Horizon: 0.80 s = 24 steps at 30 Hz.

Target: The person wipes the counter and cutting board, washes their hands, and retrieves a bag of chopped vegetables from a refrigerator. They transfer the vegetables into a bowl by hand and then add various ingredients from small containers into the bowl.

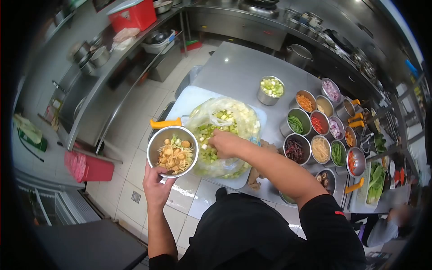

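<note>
My left hand [157,182] grips the lower rim of a steel bowl [150,155], which holds pale shreds and round tan-brown pieces with some green bits. Beside it, my right hand [220,143] reaches into an open clear plastic bag [202,110] full of chopped pale-green vegetable pieces [225,118]. Its fingers are curled down among the pieces, and the tips are hidden. Under the bag lies a white cutting board [191,95]. A knife with a yellow handle [165,123] sticks out over the board's left side, its blade mostly covered.
A steel pot [268,97] of chopped green pieces stands behind the bag on the steel table [238,67]. Several steel containers of cut vegetables, such as dark dried chillies [294,150], crowd the right. Ginger [254,180] lies by the board. Another person [387,227] is at far right.
</note>
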Available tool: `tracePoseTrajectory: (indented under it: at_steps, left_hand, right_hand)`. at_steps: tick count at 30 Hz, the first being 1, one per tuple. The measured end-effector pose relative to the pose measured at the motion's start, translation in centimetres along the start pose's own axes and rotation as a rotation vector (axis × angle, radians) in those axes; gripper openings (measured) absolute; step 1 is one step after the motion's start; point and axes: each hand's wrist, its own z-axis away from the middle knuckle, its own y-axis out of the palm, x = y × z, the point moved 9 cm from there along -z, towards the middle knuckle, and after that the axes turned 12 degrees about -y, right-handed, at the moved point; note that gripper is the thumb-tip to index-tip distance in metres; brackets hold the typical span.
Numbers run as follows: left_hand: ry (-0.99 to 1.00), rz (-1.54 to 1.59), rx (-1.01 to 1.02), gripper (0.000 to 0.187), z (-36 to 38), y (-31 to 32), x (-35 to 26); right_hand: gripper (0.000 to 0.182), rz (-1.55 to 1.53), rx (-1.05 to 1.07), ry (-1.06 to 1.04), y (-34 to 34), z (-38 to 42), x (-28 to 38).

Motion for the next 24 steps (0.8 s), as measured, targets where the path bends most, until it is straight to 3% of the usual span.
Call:
tracePoseTrajectory:
  at_steps: [6,9,11,12,14,17,20,23,24]
  left_hand:
    - [0.030,-0.002,0.040,0.031,-1.9,1.4,1.0]
    - [0.031,0.025,0.058,0.031,-2.4,2.0,0.2]
    - [0.066,0.042,0.049,0.032,-2.6,2.3,-0.5]
    - [0.078,-0.104,0.040,0.034,-2.9,2.3,0.2]
    - [0.221,-0.159,0.031,0.035,-3.0,2.8,-1.5]
    - [0.172,-0.153,0.058,0.036,-3.1,3.9,-3.2]
    - [0.148,-0.123,0.121,0.037,-3.2,5.8,-4.6]
    - [0.191,0.008,0.147,0.036,-3.6,6.9,-5.3]
    - [0.177,0.030,0.147,0.034,-3.9,6.9,-5.3]
  right_hand:
    - [0.026,-0.039,-0.020,-0.033,2.0,-1.2,-0.8]
    - [0.028,-0.240,-0.110,0.010,-0.1,0.2,-2.8]
    - [0.030,-0.532,-0.182,0.109,-1.9,2.0,-3.7]
    - [0.030,-0.682,-0.201,0.137,-2.9,2.5,-3.3]
    - [0.033,-0.840,-0.209,0.163,-5.6,3.3,-1.9]
    - [0.039,-0.549,-0.369,0.024,-11.3,3.5,2.1]
    - [0.043,-0.183,-0.442,-0.269,-12.7,3.3,7.1]
    - [0.041,-0.162,-0.554,-0.261,-14.9,3.9,5.2]
    - [0.035,-0.267,-0.576,-0.140,-15.9,5.0,2.4]
